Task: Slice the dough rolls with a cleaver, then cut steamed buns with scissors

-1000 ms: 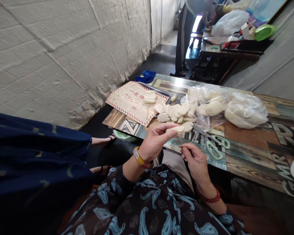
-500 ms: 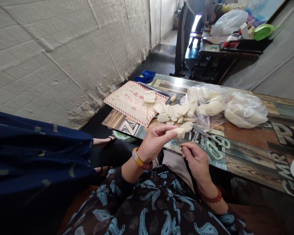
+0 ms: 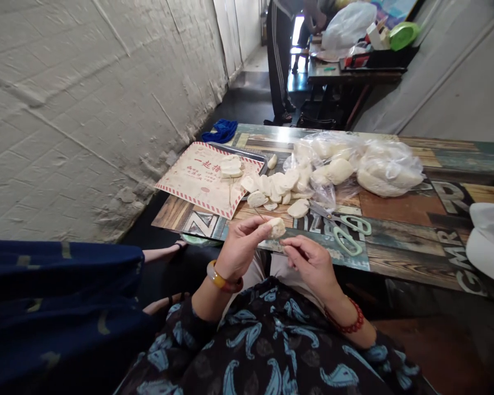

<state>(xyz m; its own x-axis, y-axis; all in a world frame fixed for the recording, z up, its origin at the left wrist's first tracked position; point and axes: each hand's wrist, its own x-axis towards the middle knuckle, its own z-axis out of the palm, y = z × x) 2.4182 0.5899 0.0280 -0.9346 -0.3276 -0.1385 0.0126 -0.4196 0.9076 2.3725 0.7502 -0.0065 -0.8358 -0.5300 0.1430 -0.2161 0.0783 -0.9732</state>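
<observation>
My left hand (image 3: 245, 238) is closed on a pale slice of steamed bun (image 3: 277, 227), pinched between thumb and fingers above the table's near edge. A thin wooden skewer (image 3: 258, 215) pokes out past the slice toward the upper left. Just right of the slice, my right hand (image 3: 310, 262) is pinched at the skewer's other end, most of which the fingers hide. Beyond my hands lies a heap of bun slices (image 3: 278, 185), with a single slice (image 3: 298, 208) nearer me. Skewered slices (image 3: 231, 166) rest on printed paper (image 3: 189, 184) over a metal tray (image 3: 247, 152).
Scissors (image 3: 348, 233) with pale green handles lie right of my hands. Plastic bags of whole buns (image 3: 389, 170) stand behind them. A blue cloth (image 3: 220, 131) is at the far left corner, a white cap (image 3: 489, 238) at right. One person (image 3: 280, 60) stands beyond; another's blue skirt (image 3: 61, 307) is at left.
The slice has turned in my left hand, and the skewer now shows beyond it at the upper left. My right fingers have come closer to the slice. The view has shifted to the right.
</observation>
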